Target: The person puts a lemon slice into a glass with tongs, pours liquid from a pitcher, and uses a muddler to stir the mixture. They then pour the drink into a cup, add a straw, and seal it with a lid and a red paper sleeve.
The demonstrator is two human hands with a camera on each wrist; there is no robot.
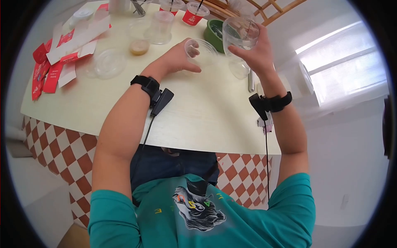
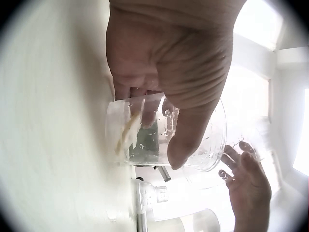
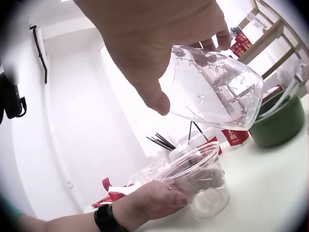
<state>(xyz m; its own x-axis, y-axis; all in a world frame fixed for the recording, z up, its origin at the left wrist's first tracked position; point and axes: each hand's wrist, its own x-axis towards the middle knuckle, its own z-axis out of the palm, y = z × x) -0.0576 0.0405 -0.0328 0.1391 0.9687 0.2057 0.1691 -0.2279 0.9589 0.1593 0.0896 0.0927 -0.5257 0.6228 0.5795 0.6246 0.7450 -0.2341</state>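
My left hand (image 1: 177, 58) grips a clear plastic cup (image 2: 140, 145) that stands upright on the table, fingers on one side and thumb on the other. Something pale shows low in this cup in the left wrist view. With my right hand (image 1: 261, 53) I hold a larger clear measuring cup (image 3: 217, 89) up off the table, to the right of the plastic cup. It is tilted, with droplets on its wall and dark markings on its side. In the right wrist view it hangs above the plastic cup's open rim.
A green bowl (image 3: 280, 123) stands behind the measuring cup. Farther back are red-labelled cups (image 1: 192, 15) with black straws. Toward the left lie a clear lid (image 1: 109, 63), a small tub of brownish content (image 1: 139, 47) and torn red-and-white packaging (image 1: 53, 70).
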